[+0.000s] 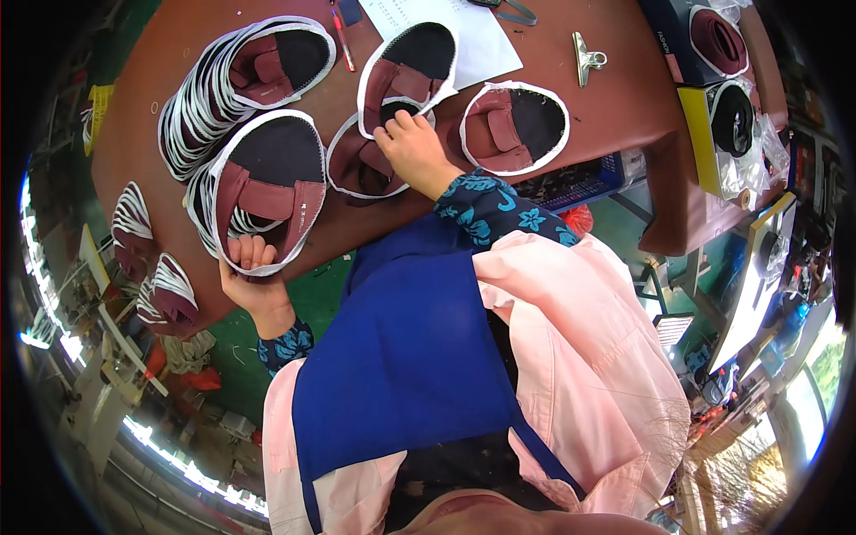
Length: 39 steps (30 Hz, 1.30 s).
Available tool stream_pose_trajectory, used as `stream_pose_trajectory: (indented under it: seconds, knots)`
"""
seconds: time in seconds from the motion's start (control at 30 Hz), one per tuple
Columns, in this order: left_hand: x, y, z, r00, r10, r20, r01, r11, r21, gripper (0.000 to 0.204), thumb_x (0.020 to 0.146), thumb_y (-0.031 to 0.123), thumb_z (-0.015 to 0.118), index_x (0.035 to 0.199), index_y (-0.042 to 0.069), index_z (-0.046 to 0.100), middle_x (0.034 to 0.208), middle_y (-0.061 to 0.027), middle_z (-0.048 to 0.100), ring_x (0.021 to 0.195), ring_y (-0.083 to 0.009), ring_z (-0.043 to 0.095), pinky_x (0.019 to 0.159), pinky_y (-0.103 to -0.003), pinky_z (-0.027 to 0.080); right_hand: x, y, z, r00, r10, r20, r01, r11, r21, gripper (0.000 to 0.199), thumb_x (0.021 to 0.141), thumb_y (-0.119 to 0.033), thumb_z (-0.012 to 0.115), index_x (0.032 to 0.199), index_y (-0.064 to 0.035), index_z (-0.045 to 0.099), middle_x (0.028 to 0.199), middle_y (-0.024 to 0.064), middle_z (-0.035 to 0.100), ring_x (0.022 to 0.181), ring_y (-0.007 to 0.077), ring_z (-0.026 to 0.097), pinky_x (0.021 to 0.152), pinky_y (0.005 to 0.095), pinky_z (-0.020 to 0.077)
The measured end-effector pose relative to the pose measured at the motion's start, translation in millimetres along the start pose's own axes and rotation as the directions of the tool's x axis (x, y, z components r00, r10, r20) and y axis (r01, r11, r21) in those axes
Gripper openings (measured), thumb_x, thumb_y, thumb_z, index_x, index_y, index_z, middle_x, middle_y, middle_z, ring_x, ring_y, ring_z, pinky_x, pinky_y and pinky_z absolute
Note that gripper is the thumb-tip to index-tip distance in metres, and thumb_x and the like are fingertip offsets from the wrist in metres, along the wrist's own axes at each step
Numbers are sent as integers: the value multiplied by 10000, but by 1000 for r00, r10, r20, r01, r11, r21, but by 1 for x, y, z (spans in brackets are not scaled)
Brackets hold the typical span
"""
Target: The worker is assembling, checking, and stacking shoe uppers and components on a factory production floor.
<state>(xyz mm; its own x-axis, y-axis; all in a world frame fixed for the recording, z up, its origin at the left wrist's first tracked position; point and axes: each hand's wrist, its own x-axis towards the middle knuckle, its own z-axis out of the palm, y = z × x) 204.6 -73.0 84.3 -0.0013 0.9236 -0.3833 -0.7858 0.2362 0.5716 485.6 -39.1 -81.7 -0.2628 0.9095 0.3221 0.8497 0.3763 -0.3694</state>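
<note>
With my left hand, fingers curled over the white edge, I grip a maroon-and-black shoe upper at its near end. More uppers sit beneath and behind it. My right hand pinches the near rim of a second shoe upper, tilted up over the table. Below that one lies another upper, partly covered by it and by my right hand. To the right, a separate upper rests near the table edge. A long nested stack of uppers stands at the far left.
On the brown table are a red pen, a paper sheet and a metal clip. Smaller stacks lie at the left edge. Open boxes stand at right; a blue basket sits below the table edge.
</note>
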Motion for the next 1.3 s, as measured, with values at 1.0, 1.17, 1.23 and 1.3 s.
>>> stream_pose_trajectory:
  seconds: [1.0,1.17,1.23,1.3]
  knots:
    - [29,-8,11,999,-40,16,39,998,45,329,1046,220,397,735,116,383,642,18,305,587,-100,298,528,-259,269,-2,19,-8,975,88,-206,-13,940,340,390,749,-64,638,1137,-90,675,1023,42,659,998,245,578,841,379,488]
    - [35,-4,10,987,-110,115,109,994,13,275,1001,166,427,734,107,395,651,10,307,600,-106,309,544,-255,279,-21,9,-43,941,96,-323,12,948,319,361,737,-56,641,1097,-73,669,1093,67,624,978,277,588,831,388,504]
    - [38,-6,13,984,-127,125,125,992,18,274,1001,166,426,735,107,396,653,10,309,601,-106,310,546,-254,278,-40,8,-54,953,168,-252,-80,942,325,372,724,-44,650,1094,-75,663,1073,77,612,980,280,581,827,389,499]
    - [41,-7,14,981,-145,132,143,989,27,273,1000,165,425,735,107,397,654,10,312,601,-106,310,547,-253,277,-59,11,-62,951,208,-228,-125,935,331,362,712,-30,655,1073,-64,656,1059,88,601,972,287,579,825,389,491]
